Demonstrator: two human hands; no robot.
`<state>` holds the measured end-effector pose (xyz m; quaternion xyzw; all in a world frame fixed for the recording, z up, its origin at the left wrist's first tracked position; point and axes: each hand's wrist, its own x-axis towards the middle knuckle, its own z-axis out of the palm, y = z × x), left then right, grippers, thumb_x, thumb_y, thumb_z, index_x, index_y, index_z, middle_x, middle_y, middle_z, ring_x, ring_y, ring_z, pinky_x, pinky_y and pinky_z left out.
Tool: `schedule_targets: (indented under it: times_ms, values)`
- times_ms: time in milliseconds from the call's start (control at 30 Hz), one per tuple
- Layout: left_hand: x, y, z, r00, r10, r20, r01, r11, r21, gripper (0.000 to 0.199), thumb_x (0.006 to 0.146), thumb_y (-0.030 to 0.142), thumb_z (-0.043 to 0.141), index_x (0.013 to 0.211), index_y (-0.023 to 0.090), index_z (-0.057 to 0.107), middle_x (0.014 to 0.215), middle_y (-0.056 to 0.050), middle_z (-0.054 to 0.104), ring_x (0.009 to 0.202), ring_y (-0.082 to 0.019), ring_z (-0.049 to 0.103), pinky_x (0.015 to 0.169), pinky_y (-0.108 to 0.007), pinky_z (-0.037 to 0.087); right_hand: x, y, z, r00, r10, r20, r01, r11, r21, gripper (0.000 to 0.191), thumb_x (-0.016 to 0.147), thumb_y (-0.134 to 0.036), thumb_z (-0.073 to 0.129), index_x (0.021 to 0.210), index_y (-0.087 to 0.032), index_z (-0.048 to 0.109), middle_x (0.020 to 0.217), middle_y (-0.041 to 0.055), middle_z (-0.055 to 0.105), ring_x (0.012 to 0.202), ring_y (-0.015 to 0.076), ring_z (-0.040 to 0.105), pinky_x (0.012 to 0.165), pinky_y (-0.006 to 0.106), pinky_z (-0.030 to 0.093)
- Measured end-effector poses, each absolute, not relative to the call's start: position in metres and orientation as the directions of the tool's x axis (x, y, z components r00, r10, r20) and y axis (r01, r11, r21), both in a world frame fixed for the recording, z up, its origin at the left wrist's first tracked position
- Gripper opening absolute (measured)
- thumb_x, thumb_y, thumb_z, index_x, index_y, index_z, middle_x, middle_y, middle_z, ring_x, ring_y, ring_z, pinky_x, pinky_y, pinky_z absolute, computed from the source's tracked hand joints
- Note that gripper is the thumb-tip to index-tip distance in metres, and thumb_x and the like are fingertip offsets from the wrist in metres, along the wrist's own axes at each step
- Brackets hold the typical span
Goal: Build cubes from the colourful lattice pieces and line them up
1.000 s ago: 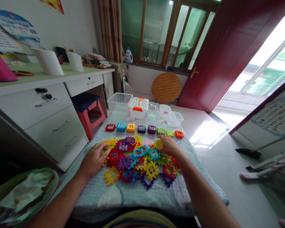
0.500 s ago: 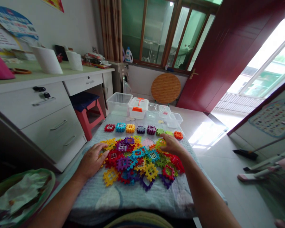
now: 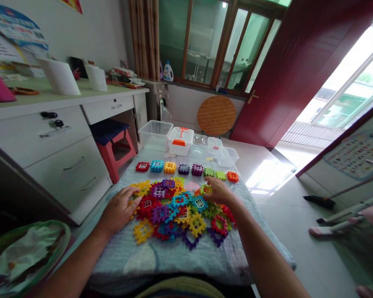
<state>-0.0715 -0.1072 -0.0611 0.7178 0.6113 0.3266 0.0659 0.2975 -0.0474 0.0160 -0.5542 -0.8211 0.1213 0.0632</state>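
Cloth (image 3: 174, 263) across lower centre of the frame, likely to ruck under a hard sweep and scatter the loose pile (image 3: 159, 214) on its middle. Higher up, clear boxes (image 3: 178, 150); before them, in the way of a straight reach, row of blocks (image 3: 170, 167). Left hand (image 3: 118, 210) half-open, touching pile's left edge; right hand (image 3: 219, 191) curved around lime piece (image 3: 206, 189), upper right of pile, pinching or merely touching: cannot tell.

Since half a second ago, our right hand (image 3: 218, 190) has drawn slightly back and leftward, the yellow-green notched square plastic piece (image 3: 206, 189) moving with it, uncovering more of the lime-green notched plastic block (image 3: 221, 176).
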Motion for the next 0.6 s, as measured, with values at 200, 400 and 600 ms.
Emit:
schedule_targets:
  times_ms: [200,400,600]
  values:
    - [-0.071,-0.107,-0.062,0.035,0.915,0.402,0.831,-0.250,0.497,0.045,0.086,0.054,0.043,0.103,0.019,0.063,0.111,-0.010,0.066,0.106,-0.026,0.061,0.098,-0.041,0.047,0.296,-0.046,0.010,-0.407,0.913,-0.017,0.887,0.391,-0.245,0.060,0.066,-0.022,0.066,0.124,-0.016,0.054,0.115,0.0127,0.065,0.107,0.0260,0.058,0.092,0.035,0.043]
    - [-0.073,-0.106,-0.065,0.030,0.914,0.405,0.840,-0.242,0.485,0.045,0.085,0.055,0.044,0.103,0.019,0.064,0.112,-0.010,0.067,0.107,-0.027,0.062,0.097,-0.040,0.048,0.323,-0.032,0.017,-0.328,0.936,0.129,0.881,0.352,-0.315,0.060,0.067,-0.022,0.063,0.125,-0.016,0.052,0.112,0.0118,0.064,0.103,0.0243,0.059,0.092,0.036,0.044]
    - [-0.076,-0.106,-0.069,0.023,0.917,0.398,0.841,-0.233,0.488,0.047,0.084,0.058,0.043,0.103,0.020,0.064,0.113,-0.010,0.067,0.106,-0.028,0.062,0.096,-0.041,0.049,0.380,0.008,0.030,-0.185,0.969,0.165,0.916,0.231,-0.327,0.064,0.066,-0.019,0.062,0.128,-0.018,0.048,0.111,0.0092,0.063,0.102,0.0230,0.059,0.092,0.038,0.045]
